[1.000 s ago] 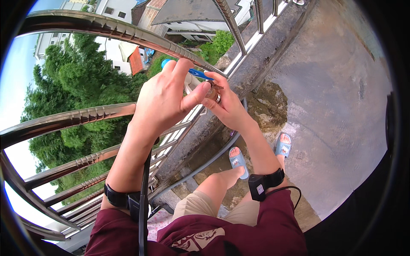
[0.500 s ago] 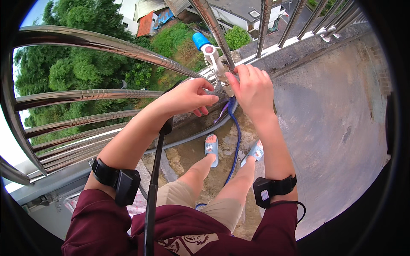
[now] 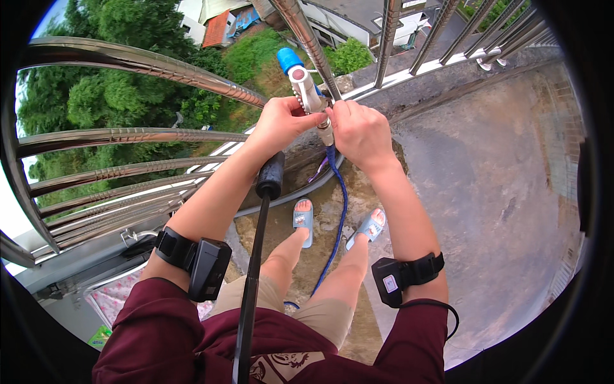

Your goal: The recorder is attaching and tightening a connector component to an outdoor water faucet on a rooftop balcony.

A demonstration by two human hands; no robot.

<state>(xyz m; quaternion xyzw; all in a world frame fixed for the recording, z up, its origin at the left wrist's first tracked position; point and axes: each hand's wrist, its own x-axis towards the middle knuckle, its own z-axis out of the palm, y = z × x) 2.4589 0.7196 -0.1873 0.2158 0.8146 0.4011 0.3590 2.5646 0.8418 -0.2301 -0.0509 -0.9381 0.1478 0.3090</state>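
A hose spray nozzle (image 3: 308, 93) with a blue tip and pale metallic body stands beside a railing post. From its lower end runs a blue hose (image 3: 345, 198). My left hand (image 3: 284, 128) is closed around the nozzle's lower part, its thumb across the front and its fingers partly hidden behind. Close on the other side, my right hand (image 3: 363, 133) is pinched shut, with thumb and forefinger at the same joint. What lies between those right fingertips is too small to make out.
Shiny metal railings (image 3: 147, 61) run along the left and far side, with trees and roofs beyond. A black pole (image 3: 256, 256) with a thick grip passes beneath my left forearm. My slippered feet (image 3: 302, 221) stand on wet concrete (image 3: 473, 192); a grey pipe (image 3: 291, 197) curves along the ledge.
My left hand has moved in from the left and closed on the nozzle. My right hand has shifted left, and its fingers have curled in tighter against the joint.
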